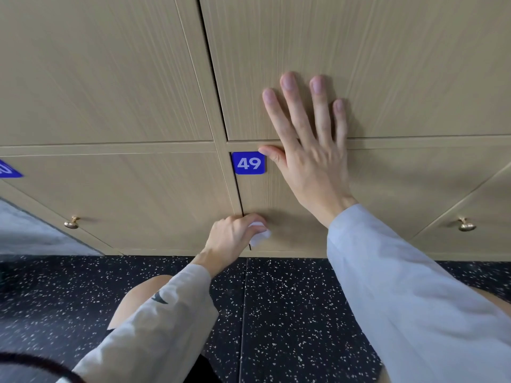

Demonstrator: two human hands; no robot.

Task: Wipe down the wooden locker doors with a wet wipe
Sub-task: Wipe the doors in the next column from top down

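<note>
The left hand (pixel 231 236) held a crumpled white wet wipe (pixel 260 234) in a curled grip against the pale wooden locker door (pixel 387 189), low at its left edge beside the seam. The right hand (pixel 309 150) lay flat, fingers spread, across the door's top edge beside the blue 49 plate (pixel 248 163).

The wet wipe (pixel 259 234) shows only as a small white crumple past the curled fingers of the left hand (pixel 232 234), the rest of it hidden in the grip; whether it touches locker door 49 (pixel 282 194) cannot be told; the right hand (pixel 309 150) covers part of that door and part of the seam above it, and its sleeve (pixel 401 286) hides the door's lower right corner. A second blue number plate (pixel 8 170) is cut off by the left edge, its digits unreadable; the knob (pixel 72 222) on the left door is blurred; a dark curved shape (pixel 36 363) at the bottom left corner is too blurred to identify.
</note>
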